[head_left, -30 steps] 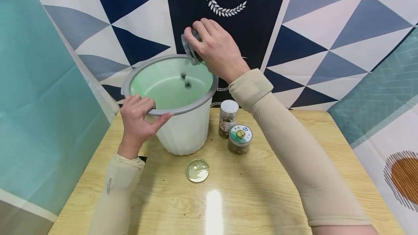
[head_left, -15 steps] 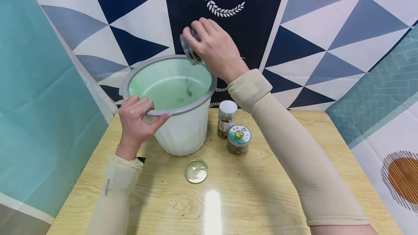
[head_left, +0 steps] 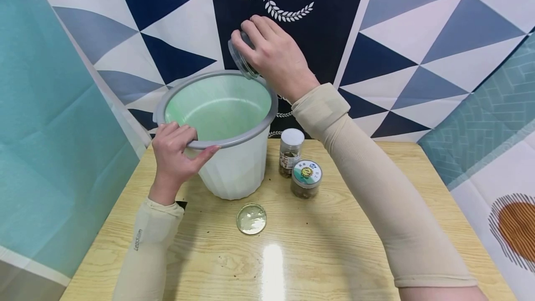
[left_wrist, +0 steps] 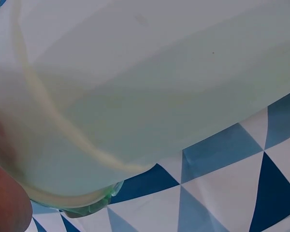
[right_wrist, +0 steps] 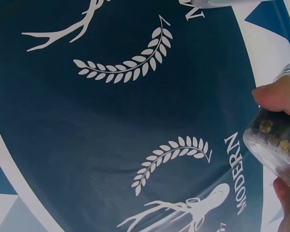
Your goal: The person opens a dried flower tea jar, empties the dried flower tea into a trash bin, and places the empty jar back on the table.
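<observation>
My left hand point(head_left: 172, 154) grips the grey rim of a white bucket point(head_left: 239, 171) with a pale green inside; the fingers curl over the rim, the thumb lies along the outside. In the left wrist view, the bucket point(left_wrist: 145, 82) fills most of the frame beside a fingertip. Above the bucket's back right rim, my right hand point(head_left: 277, 57) holds a clear jar point(head_left: 241, 63), tipped mouth down toward the bucket. Dark contents with brownish bits show through the jar point(right_wrist: 273, 145) in the right wrist view. The bucket's floor is partly hidden by its near rim.
A clear round lid point(head_left: 251, 219) lies on the wooden table point(head_left: 334, 245) in front of the bucket. To its right stand a tall white-capped jar point(head_left: 291, 152) and a short jar point(head_left: 307, 179) with a printed lid. A patterned cloth point(head_left: 401, 55) hangs close behind.
Dark bits were falling from the jar into the bucket in the earlier frames; none show in the air now. My right hand has risen slightly with the jar. The left hand keeps its grip.
</observation>
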Demonstrator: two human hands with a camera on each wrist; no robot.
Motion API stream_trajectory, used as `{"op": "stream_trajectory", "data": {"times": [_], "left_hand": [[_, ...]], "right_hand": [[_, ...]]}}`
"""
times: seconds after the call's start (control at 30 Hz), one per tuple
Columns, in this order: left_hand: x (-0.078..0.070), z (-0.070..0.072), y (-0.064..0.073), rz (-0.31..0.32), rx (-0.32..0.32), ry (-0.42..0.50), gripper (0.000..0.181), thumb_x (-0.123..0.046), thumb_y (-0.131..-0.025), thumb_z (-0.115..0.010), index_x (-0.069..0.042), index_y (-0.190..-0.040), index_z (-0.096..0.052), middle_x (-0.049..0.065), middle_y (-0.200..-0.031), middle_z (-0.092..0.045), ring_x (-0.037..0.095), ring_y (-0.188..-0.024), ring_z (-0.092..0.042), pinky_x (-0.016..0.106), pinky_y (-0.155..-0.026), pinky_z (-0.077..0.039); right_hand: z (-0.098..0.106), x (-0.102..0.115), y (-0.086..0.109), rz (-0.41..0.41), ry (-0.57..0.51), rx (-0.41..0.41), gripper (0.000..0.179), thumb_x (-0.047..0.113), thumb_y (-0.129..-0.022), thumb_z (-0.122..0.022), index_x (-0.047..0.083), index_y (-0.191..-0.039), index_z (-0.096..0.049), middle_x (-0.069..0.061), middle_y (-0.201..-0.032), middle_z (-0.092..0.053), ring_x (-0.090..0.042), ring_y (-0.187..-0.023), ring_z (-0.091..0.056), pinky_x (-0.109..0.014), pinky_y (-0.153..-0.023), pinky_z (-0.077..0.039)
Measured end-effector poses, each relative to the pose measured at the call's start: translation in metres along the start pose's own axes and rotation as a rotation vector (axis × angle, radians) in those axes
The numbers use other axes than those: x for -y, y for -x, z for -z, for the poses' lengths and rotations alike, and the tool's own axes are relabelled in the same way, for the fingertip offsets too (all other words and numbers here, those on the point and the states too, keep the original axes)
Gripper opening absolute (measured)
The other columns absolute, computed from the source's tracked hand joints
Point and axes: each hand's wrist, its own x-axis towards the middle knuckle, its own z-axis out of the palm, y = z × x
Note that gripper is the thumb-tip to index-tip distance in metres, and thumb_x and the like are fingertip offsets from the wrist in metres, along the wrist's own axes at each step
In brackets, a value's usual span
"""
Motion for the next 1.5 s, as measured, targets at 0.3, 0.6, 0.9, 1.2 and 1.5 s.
{"op": "stream_trajectory", "data": {"times": [0.3, 0.6, 0.9, 1.2, 1.5], "left_hand": [[0.001, 0.0, 0.0, -0.003, -0.006, 0.005, 0.075, -0.074, -0.092, -0.057, -0.007, -0.059, -0.041, 0.002, -0.053, -0.034, 0.024, -0.059, -0.03, 0.044, -0.066, -0.027], [0.001, 0.0, 0.001, 0.004, 0.0, 0.004, 0.075, -0.073, -0.092, -0.058, -0.008, -0.06, -0.04, 0.002, -0.053, -0.033, 0.023, -0.059, -0.03, 0.043, -0.066, -0.025], [0.002, 0.0, 0.001, 0.012, 0.009, -0.001, 0.075, -0.074, -0.091, -0.057, -0.008, -0.06, -0.04, 0.002, -0.053, -0.035, 0.025, -0.06, -0.032, 0.044, -0.067, -0.028], [0.002, 0.0, 0.0, 0.011, 0.003, 0.0, 0.075, -0.074, -0.091, -0.057, -0.008, -0.06, -0.039, 0.002, -0.053, -0.033, 0.024, -0.06, -0.031, 0.044, -0.067, -0.027], [0.001, 0.0, -0.001, 0.004, -0.004, 0.004, 0.075, -0.074, -0.091, -0.057, -0.008, -0.059, -0.039, 0.002, -0.053, -0.033, 0.024, -0.059, -0.03, 0.044, -0.067, -0.028]], "right_hand": [[0.002, -0.003, -0.002, 0.023, 0.028, -0.003, 0.048, -0.014, -0.102, -0.027, 0.003, -0.136, -0.057, -0.019, -0.134, -0.062, -0.034, -0.131, -0.058, -0.037, -0.122, -0.039], [0.002, -0.003, -0.001, 0.0, 0.0, 0.021, 0.046, -0.013, -0.101, -0.035, 0.003, -0.138, -0.056, -0.02, -0.137, -0.06, -0.035, -0.133, -0.056, -0.038, -0.123, -0.038], [-0.001, -0.002, -0.002, 0.024, 0.024, -0.015, 0.047, -0.013, -0.103, -0.028, 0.004, -0.136, -0.057, -0.018, -0.135, -0.062, -0.033, -0.132, -0.058, -0.037, -0.122, -0.039], [0.001, -0.002, -0.007, 0.061, 0.027, -0.038, 0.052, -0.015, -0.102, -0.026, 0.006, -0.138, -0.057, -0.017, -0.138, -0.061, -0.033, -0.137, -0.055, -0.037, -0.122, -0.039], [0.003, 0.001, -0.01, 0.096, 0.048, 0.021, 0.055, -0.019, -0.101, -0.026, 0.007, -0.138, -0.057, -0.017, -0.143, -0.059, -0.031, -0.14, -0.053, -0.034, -0.124, -0.035]]}}
